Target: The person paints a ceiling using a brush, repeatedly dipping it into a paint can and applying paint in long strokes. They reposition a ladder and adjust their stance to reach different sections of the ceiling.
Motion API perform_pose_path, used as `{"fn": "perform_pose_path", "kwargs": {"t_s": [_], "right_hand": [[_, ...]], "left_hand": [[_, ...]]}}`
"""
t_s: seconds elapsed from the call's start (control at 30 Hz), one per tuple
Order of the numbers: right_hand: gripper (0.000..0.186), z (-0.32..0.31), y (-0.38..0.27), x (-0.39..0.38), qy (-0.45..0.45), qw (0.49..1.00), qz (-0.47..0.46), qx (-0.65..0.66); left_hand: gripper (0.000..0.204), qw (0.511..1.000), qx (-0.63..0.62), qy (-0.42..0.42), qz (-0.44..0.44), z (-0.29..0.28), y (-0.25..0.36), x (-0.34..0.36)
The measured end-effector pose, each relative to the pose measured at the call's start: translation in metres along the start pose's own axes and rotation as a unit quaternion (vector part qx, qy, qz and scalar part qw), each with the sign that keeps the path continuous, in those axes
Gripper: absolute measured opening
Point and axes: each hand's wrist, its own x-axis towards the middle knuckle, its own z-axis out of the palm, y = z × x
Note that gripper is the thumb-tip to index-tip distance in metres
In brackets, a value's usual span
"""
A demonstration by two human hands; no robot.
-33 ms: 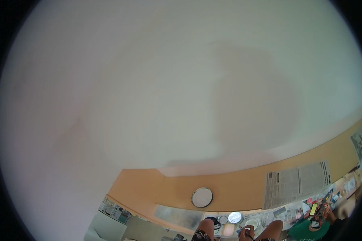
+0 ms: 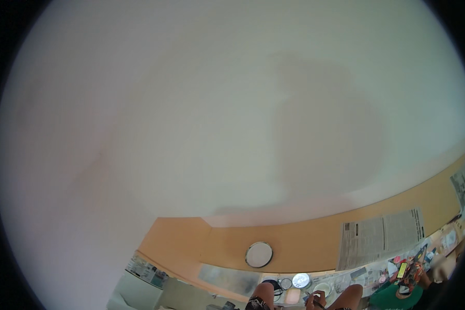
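At the bottom edge, between two bent bare limbs with patterned dark cloth, a hand shows that seems to be my right hand (image 2: 316,298). Its fingers are curled closed around something small that I cannot make out. Just behind it stands a pale round bowl (image 2: 323,288). To its left lies a pinkish rounded block (image 2: 293,296), with a shiny round tin (image 2: 301,280) and a smaller clear round dish (image 2: 286,283) behind that. My left hand does not show.
A wooden ledge (image 2: 299,248) carries a round white disc (image 2: 259,254) and newspaper (image 2: 382,235). Beyond rises a pale wall (image 2: 191,129). At right, a person in a green top (image 2: 392,298) sits by cluttered small items. A pale cabinet (image 2: 135,292) stands lower left.
The hand between the limbs has shifted very slightly, and a small white patch now shows by its fingers. Otherwise the scene is nearly the same.
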Motion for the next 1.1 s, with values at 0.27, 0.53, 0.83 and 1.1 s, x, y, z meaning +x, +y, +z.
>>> {"fn": "perform_pose_path", "kwargs": {"t_s": [0.27, 0.53, 0.83, 1.1], "right_hand": [[0.023, 0.009, 0.016, 0.001, -0.037, 0.998, -0.009, -0.059], [0.023, 0.012, 0.038, 0.013, -0.015, 0.996, -0.061, -0.06], [0.008, 0.018, -0.057, 0.02, -0.053, 0.986, -0.149, -0.055], [0.01, 0.038, -0.178, 0.019, -0.137, 0.959, -0.086, 0.233]], "left_hand": [[0.037, 0.997, -0.056, -0.06, -0.007, -0.007, -0.001, -0.002], [0.032, 0.995, -0.085, 0.018, 0.044, -0.002, 0.004, -0.013], [0.043, 0.975, -0.057, -0.195, -0.087, -0.025, 0.0, 0.001], [0.031, 0.987, -0.08, -0.131, -0.036, -0.025, -0.003, 0.003]]}}
